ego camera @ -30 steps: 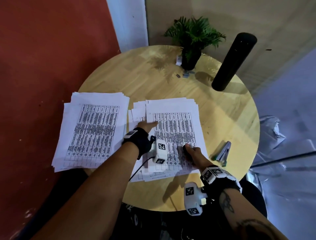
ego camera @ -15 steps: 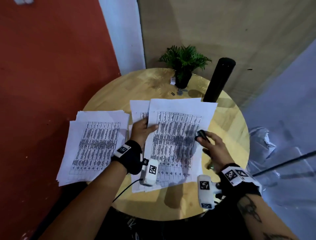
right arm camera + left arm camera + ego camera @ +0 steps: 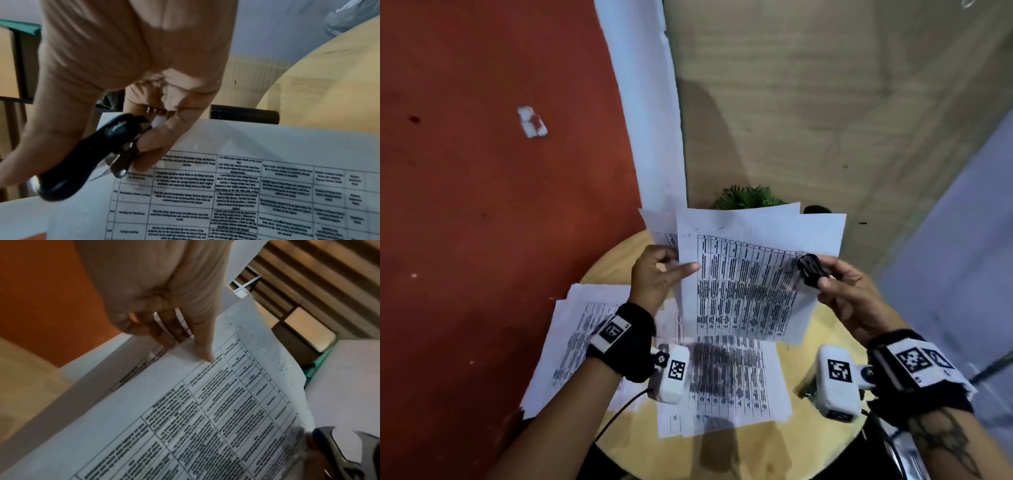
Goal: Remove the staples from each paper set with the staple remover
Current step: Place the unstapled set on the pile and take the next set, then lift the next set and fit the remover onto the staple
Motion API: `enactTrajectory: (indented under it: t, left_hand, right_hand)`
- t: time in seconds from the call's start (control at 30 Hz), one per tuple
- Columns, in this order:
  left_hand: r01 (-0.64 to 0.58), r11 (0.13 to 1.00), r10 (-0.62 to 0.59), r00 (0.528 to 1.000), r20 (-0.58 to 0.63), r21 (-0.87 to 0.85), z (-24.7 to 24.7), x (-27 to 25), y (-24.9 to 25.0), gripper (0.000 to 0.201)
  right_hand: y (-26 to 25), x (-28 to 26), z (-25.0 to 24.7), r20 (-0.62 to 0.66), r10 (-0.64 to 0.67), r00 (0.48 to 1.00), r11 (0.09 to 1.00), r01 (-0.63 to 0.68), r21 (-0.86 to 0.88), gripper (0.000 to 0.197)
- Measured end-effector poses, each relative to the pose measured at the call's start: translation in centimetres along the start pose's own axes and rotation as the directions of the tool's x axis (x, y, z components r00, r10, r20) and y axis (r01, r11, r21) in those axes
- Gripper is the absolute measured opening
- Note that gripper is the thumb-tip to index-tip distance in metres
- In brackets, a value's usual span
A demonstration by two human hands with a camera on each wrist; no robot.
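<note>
Nearest, two stacks of printed sheets (image 3: 726, 380) are lying flat on the round wooden table (image 3: 753, 448); one further stack (image 3: 575, 342) is lying to the left.

Above them, a paper set (image 3: 743, 284) is being held clear of the table. Its left edge is being pinched by the left hand (image 3: 654, 277), thumb on the printed face and fingers curled behind. The right hand (image 3: 849, 291) is gripping the black staple remover (image 3: 811, 269) and is also touching the right edge of the same set; in the right wrist view the fingertips (image 3: 144, 164) are seen pressing the sheet beside the tool's metal claws.

Step judged in hand: the set is being raised and steadied before the staple is attacked. The next move is judged to call for the claws being brought to the stapled corner and slid under the staple, with the left hand bracing.

The staple itself is not being made out in any view; faint marks near the top margin cannot be identified. Whether the claws are parted cannot be told. Farther back, a plant (image 3: 746, 198) and a dark cylinder (image 3: 244, 114) are being largely hidden by the raised sheets.
</note>
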State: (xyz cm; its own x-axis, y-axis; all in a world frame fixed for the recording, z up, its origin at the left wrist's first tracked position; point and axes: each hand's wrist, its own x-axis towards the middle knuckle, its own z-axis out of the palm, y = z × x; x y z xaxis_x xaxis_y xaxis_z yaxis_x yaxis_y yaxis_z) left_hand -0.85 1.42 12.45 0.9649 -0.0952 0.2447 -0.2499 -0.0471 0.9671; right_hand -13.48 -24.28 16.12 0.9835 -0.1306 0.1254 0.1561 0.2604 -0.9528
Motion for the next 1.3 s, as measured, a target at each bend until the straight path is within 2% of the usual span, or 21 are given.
enactTrajectory:
  t: [0.03,0.1,0.13,0.2,0.27,0.33,0.4,0.43,0.5,0.63,0.7,0.77,0.8,0.83,0.9,0.93,0.97,1.07,1.13,1.2,1.3]
  left_hand:
    - [-0.063,0.997,0.066,0.996,-0.064,0.046,-0.3,0.2,0.8,0.028]
    - [-0.187,0.977,0.201,0.968,-0.149,0.098,-0.6,0.4,2.8,0.044]
    - [-0.244,0.961,0.264,0.95,-0.165,0.13,-0.9,0.7,4.0,0.058]
    - [-0.322,0.939,0.335,0.935,-0.12,0.118,-1.5,1.4,6.4,0.092]
    - [-0.299,0.953,0.299,0.954,-0.007,-0.053,-1.8,1.8,8.6,0.11]
    - [-0.182,0.957,0.203,0.976,0.074,-0.227,-1.9,1.7,10.5,0.103]
    - [-0.12,0.954,0.157,0.981,0.116,-0.274,-1.9,1.3,12.0,0.082]
    - [-0.114,0.955,0.155,0.979,0.133,-0.272,-1.9,1.0,12.7,0.067]
    - [-0.115,0.956,0.167,0.969,0.18,-0.269,-1.9,0.3,13.9,0.042]
    - [-0.164,0.966,0.204,0.959,0.198,-0.2,-1.6,-0.5,15.3,0.022]
    - [-0.183,0.968,0.213,0.96,0.179,-0.171,-1.5,-0.9,15.8,0.02]
    - [-0.185,0.969,0.21,0.965,0.156,-0.163,-1.5,-1.2,16.2,0.019]
    - [-0.185,0.969,0.21,0.967,0.147,-0.162,-1.5,-1.4,16.5,0.019]
    - [-0.189,0.969,0.212,0.967,0.141,-0.16,-1.5,-1.5,16.6,0.019]
    - [-0.203,0.968,0.223,0.966,0.13,-0.148,-1.4,-1.7,16.9,0.021]
    - [-0.209,0.968,0.227,0.966,0.128,-0.14,-1.3,-1.7,16.9,0.021]
    - [-0.213,0.968,0.23,0.964,0.13,-0.132,-1.2,-1.8,17.0,0.022]
    - [-0.245,0.964,0.26,0.952,0.16,-0.106,-0.9,-2.1,17.1,0.024]
    - [-0.278,0.956,0.29,0.941,0.175,-0.089,-0.8,-2.3,17.2,0.029]
    - [-0.292,0.953,0.302,0.936,0.179,-0.081,-0.6,-2.6,17.3,0.039]
    - [-0.337,0.94,0.34,0.924,0.175,-0.048,-0.3,-2.9,17.5,0.043]
  right_hand:
    - [-0.7,-0.2,0.3,-0.004,-0.028,1.0,0.999,0.028,0.021,0.021]
    - [-1.8,-0.4,0.4,0.01,-0.03,1.0,1.0,0.029,0.007,0.051]
    - [-2.2,-0.4,0.2,0.021,-0.041,0.999,0.999,0.042,-0.015,0.05]
    - [-3.7,-0.8,0.6,0.058,-0.076,0.995,0.997,0.076,-0.009,0.044]
    - [-4.8,-0.9,0.7,0.072,-0.083,0.994,0.996,0.084,-0.004,0.046]
    - [-5.3,-1.2,0.5,0.054,-0.098,0.994,0.995,0.098,0.02,0.058]
    - [-5.8,-1.5,0.7,0.056,-0.121,0.991,0.992,0.119,0.04,0.046]
    - [-6.1,-1.6,0.9,0.036,-0.131,0.991,0.99,0.13,0.05,0.039]
    - [-6.2,-1.7,1.0,-0.004,-0.127,0.992,0.988,0.126,0.083,0.041]
    - [-7.0,-2.2,1.5,-0.036,-0.142,0.989,0.985,0.145,0.094,0.025]
    - [-7.6,-2.4,1.8,-0.111,-0.153,0.982,0.981,0.165,0.104,0.009]
    - [-8.2,-2.3,2.0,-0.236,-0.229,0.945,0.97,0.243,0.032,0.045]
    - [-8.4,-2.1,2.2,-0.322,-0.309,0.895,0.948,0.317,-0.028,0.049]
    - [-8.7,-1.9,2.6,-0.422,-0.397,0.815,0.916,0.379,-0.131,0.046]
    - [-9.3,-2.0,4.0,-0.484,-0.614,0.624,0.788,0.449,-0.421,0.046]
    - [-9.5,-2.0,4.7,-0.428,-0.707,0.562,0.699,0.466,-0.543,0.049]
    - [-9.8,-2.0,5.7,-0.336,-0.775,0.535,0.605,0.476,-0.639,0.051]
    - [-9.8,-2.0,8.9,0.016,-0.81,0.587,0.375,0.538,-0.755,0.05]
    - [-9.7,-1.8,11.1,0.181,-0.789,0.587,0.248,0.574,-0.781,0.047]
    - [-9.5,-1.5,12.7,0.287,-0.759,0.585,0.162,0.596,-0.786,0.044]
    - [-9.7,-1.2,13.9,0.369,-0.719,0.589,0.104,0.616,-0.781,0.037]
